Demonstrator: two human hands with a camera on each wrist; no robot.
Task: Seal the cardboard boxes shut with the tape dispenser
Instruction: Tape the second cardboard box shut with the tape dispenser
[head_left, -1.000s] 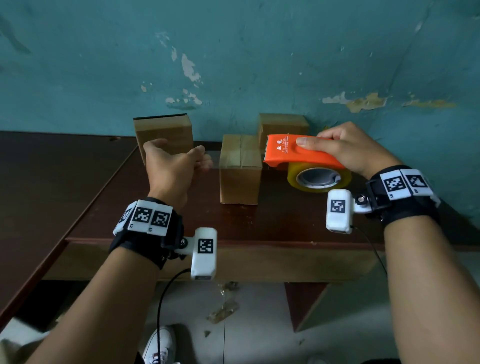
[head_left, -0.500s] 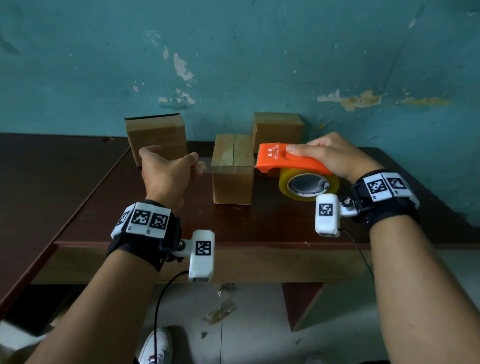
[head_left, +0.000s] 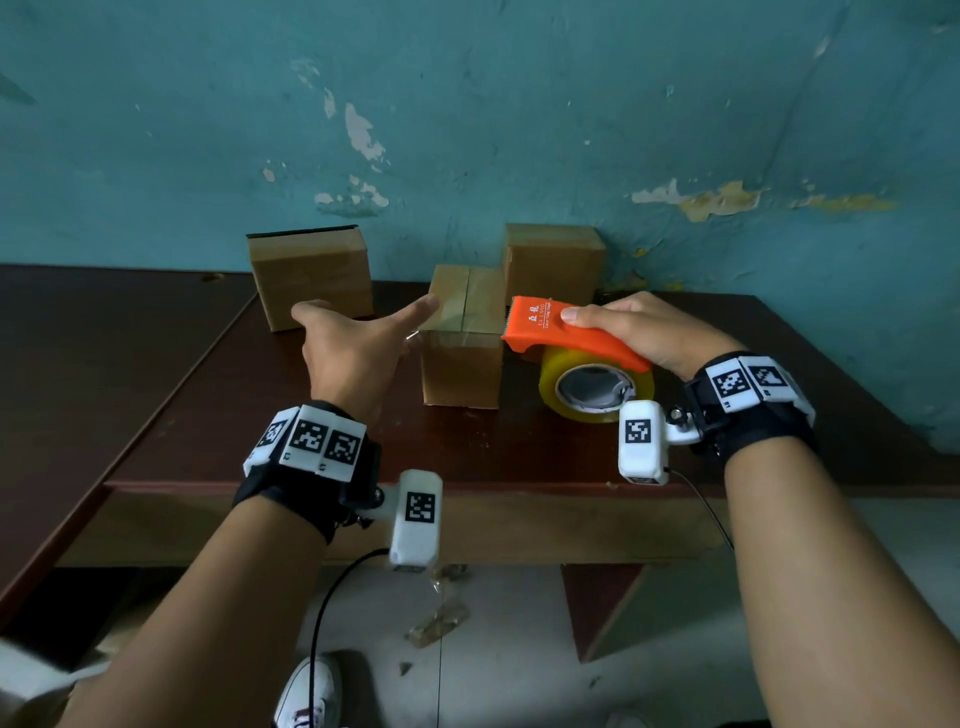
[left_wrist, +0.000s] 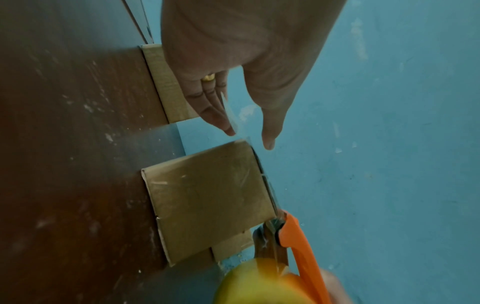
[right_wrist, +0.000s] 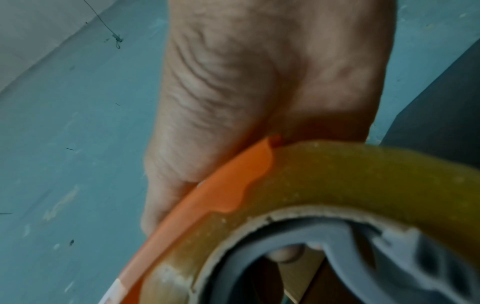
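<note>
Right grip (head_left: 631, 332): curled round orange plastic tape dispenser (head_left: 566, 338).
Left grip (head_left: 353, 345): fingers straight, beside small brown cardboard box (head_left: 462, 358).
Risk: tape may wrinkle if that box slides.

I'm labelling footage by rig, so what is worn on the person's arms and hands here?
Both forearms are bare, with no sleeves. Each wrist carries a black strap: left strap, right strap. White blocks printed with black square codes sit on top of each strap. A small white camera box juts from each strap, trailing a thin black cable. The left hand wears a gold ring.
</note>
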